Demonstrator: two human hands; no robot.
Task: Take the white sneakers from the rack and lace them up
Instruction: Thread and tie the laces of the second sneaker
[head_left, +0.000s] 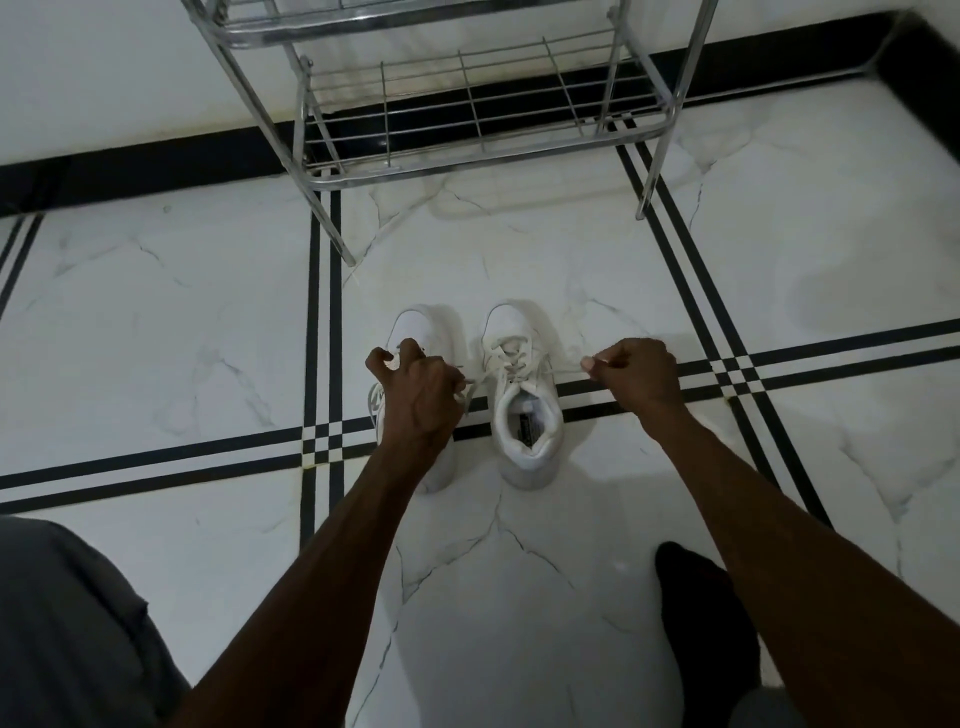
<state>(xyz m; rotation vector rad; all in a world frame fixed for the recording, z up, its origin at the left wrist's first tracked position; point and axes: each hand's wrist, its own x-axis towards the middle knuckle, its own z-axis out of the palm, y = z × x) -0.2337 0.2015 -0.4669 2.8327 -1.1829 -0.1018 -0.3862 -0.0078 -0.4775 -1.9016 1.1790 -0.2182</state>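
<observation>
Sneakers (524, 395) stand side by side on the floor (182, 364), toes toward the rack (467, 130). Right shoe's lace (563, 370) runs crosswise between the hands: left hand (415, 389) clenched on one end, right hand (636, 374) pinching the other, equally near.

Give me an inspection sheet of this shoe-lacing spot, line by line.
Surface: white marble-look floor with black stripe lines.
Job's things: two white sneakers side by side, toes toward the rack; right sneaker being laced, left sneaker partly hidden by the hand.
Clutter: nothing seen.
Hands: left hand and right hand each pinch a lace end, pulled apart.
Cables: nothing seen.
Surroundings: chrome wire shoe rack, lower shelf bare; black skirting; dark sock.
</observation>
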